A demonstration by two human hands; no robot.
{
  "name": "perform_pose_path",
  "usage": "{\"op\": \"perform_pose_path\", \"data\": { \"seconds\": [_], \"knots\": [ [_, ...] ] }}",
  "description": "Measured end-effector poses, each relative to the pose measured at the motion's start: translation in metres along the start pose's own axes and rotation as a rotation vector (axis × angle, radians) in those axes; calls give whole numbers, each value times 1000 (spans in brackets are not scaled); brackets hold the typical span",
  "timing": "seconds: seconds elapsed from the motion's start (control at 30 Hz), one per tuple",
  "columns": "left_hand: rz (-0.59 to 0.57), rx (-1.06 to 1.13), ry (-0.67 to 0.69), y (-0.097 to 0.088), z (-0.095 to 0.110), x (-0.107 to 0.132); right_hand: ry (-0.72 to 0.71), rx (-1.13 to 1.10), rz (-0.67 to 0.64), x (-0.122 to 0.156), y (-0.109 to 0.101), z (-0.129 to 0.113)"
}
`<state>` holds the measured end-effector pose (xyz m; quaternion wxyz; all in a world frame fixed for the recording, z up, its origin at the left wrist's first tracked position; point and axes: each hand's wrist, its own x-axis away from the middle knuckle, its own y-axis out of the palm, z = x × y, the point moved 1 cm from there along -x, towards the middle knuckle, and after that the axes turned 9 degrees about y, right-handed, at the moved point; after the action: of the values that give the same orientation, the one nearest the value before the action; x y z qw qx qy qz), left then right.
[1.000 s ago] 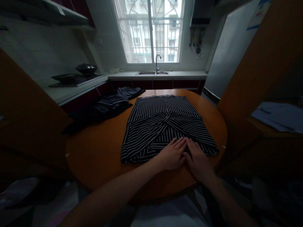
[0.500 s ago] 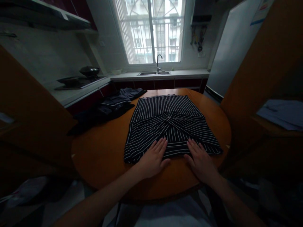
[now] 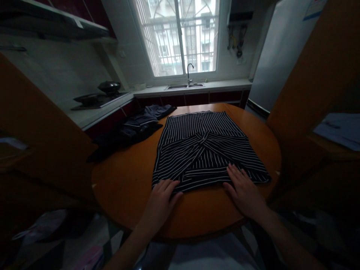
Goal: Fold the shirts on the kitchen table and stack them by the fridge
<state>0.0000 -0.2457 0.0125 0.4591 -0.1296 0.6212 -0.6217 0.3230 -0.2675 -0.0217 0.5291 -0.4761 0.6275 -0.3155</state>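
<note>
A black garment with thin white stripes (image 3: 206, 148) lies folded flat on a round wooden table (image 3: 123, 187), its sleeves crossed over the middle. My left hand (image 3: 160, 200) rests at the garment's near left corner, fingers curled onto the hem. My right hand (image 3: 244, 191) lies flat with fingers spread on the near right part of the hem. Neither hand lifts the cloth.
A heap of dark clothes (image 3: 132, 129) lies at the table's far left edge. Wooden chair backs stand at left (image 3: 33, 138) and right (image 3: 312, 82). Behind are a counter with a sink (image 3: 184, 86), a stove with a wok (image 3: 108, 88) and a window.
My hands, side by side at the middle of the hem a second ago, have slid apart. The left went to the near left corner, the right stayed near the right.
</note>
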Motion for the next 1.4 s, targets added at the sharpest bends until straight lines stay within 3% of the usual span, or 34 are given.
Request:
{"op": "perform_pose_path", "data": {
  "seconds": [0.17,0.33,0.5,0.6,0.7,0.77,0.83,0.93,1.0,1.1,1.23,1.4],
  "knots": [
    [-11,78,-72,-5,-15,3,-5,0,-2,0,2,3],
    [-46,258,-126,-8,-18,-7,1,13,-13,0,2,3],
    [24,315,-287,-6,-23,-12,0,17,-11,1,2,3],
    [160,243,-241,-15,-23,-15,-1,13,-2,2,4,5],
    [248,154,-89,-27,-4,-22,-10,12,-1,2,7,8],
    [136,105,72,-24,20,-31,-17,12,0,2,8,10],
    [-56,41,247,-11,45,-40,-24,14,2,2,9,12],
    [-245,-45,336,16,64,-47,-28,26,1,3,10,14],
    [-304,-51,319,28,63,-46,-32,33,1,3,11,14],
    [-329,-20,294,29,53,-37,-42,46,5,3,12,15],
    [-241,18,228,11,43,-22,-42,53,13,3,13,17],
    [-66,-20,-27,-18,19,5,-52,49,13,4,10,16]
  ]
}}
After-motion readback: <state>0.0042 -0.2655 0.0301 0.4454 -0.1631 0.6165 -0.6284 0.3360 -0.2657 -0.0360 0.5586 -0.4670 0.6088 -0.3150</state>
